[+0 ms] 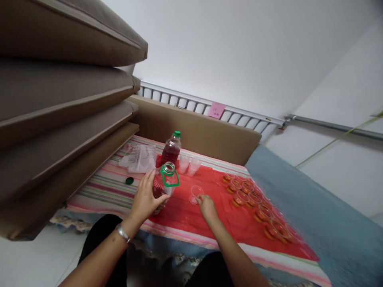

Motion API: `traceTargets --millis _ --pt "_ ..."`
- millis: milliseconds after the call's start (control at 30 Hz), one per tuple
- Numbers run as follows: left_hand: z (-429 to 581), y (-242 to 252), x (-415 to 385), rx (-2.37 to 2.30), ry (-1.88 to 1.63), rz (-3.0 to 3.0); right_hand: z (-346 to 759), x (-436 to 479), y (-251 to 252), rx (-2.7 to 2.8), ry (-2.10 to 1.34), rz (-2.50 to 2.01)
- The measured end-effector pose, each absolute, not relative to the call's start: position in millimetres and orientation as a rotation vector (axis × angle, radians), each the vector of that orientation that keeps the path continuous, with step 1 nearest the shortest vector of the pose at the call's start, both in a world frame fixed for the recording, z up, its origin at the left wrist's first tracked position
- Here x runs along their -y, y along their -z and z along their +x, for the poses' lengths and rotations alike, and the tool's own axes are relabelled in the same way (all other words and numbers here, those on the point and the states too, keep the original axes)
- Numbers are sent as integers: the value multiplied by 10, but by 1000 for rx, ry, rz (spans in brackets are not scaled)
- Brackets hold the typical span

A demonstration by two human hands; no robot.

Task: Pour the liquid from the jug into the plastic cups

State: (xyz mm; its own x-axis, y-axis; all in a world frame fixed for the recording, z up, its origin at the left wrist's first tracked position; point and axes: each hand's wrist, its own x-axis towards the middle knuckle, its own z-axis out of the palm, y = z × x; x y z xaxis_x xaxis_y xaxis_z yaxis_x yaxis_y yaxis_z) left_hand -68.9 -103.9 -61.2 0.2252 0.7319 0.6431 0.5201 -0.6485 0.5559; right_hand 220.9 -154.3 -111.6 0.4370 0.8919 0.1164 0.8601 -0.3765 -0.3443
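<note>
My left hand (146, 197) is wrapped round an uncapped plastic bottle (163, 185) of red liquid with a green carry handle, standing on a red sheet (209, 215). My right hand (206, 205) pinches the rim of a small clear empty cup (196, 194) on the sheet, just right of the bottle. A second bottle (171, 149) of red liquid with a green cap stands behind. Its loose green cap (129, 180) lies on the striped cloth to the left.
Several filled small cups (257, 203) sit in rows on the sheet's right side. Stacks of empty clear cups (190, 164) and a plastic bag (138, 158) lie at the back. Brown cushions (60, 99) are stacked at left, a cardboard panel (203, 133) behind.
</note>
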Motion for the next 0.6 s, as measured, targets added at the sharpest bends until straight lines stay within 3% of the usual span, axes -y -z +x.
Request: traceTargets --millis 233,433,600 --pt "-700 606 1076 -1173 -1396 2258 2076 1736 838 1488 -76 -2285" --pt "-656 590 1114 -1161 -1384 2268 1284 1923 13 1659 182 -1435" --pt "-647 640 1112 -1108 -1408 2298 749 1903 -191 1753 152 -1354"
